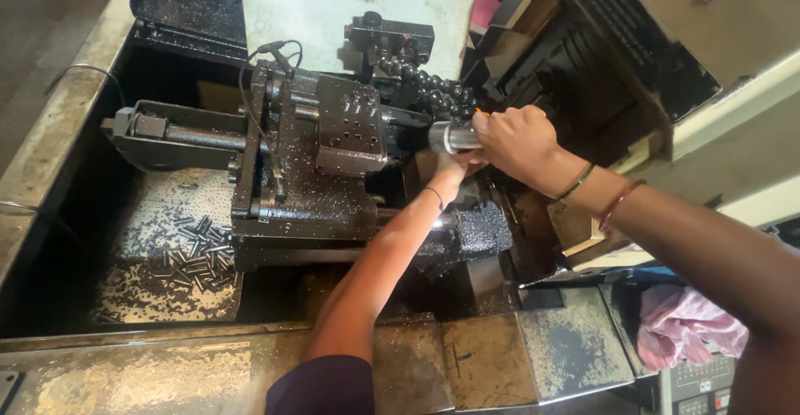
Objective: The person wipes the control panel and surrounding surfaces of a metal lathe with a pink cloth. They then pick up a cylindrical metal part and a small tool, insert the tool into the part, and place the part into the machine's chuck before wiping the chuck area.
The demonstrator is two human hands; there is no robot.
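Head cam, looking down into a small lathe-type machine [308, 157], dark, oily, covered w/ fine metal chips.

R hand [515, 142]: closed around the end of a shiny steel cylinder [448, 137] that sticks out horizontally at the spindle area, just right of the tool block [350, 123]. Fingers wrapped over its right end; left end of the cylinder is bare and visible. Green and red bangles on R wrist.

L hand [454, 167]: reaches up from below, forearm crossing the machine bed. Hand sits directly under the cylinder and R hand, touching or v. close; mostly hidden by R hand, so can't tell whether it is open or gripping. Thin dark band at L wrist.

Segmented black coolant hose [429, 82] runs above the cylinder, tip near R hand's knuckles.

Chip tray [150, 290] at lower left holds a scatter of small cut metal pins [196, 252], well apart from both hands.

Pink cloth [687, 323] lies at lower right, beside a grey control panel [696, 382], under R forearm.
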